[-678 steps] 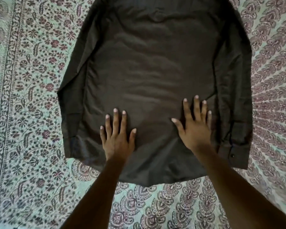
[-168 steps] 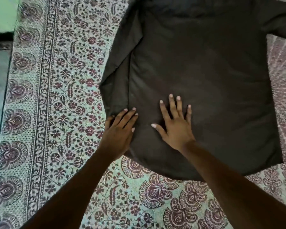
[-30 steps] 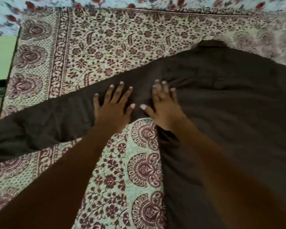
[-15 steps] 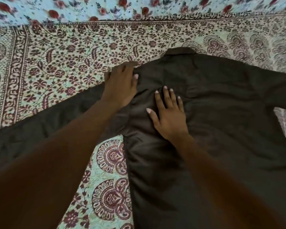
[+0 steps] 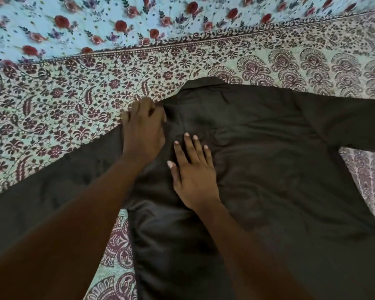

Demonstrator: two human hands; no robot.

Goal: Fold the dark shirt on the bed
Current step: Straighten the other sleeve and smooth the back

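Dark shirt [image 5: 268, 169] spread flat on the bed.
I see its collar pointing away, both sleeves stretched outward, cloth slightly wrinkled.

Both forearms are bare, with no sleeve reaching into view. The left hand [image 5: 144, 131] wears no ring, and its wrist carries no watch or band. The right hand [image 5: 194, 176] is likewise unadorned; its fingers [image 5: 189, 146] are slim, with nails grown a little past the tips, pale and apparently unpainted. The left hand's nails are hidden.
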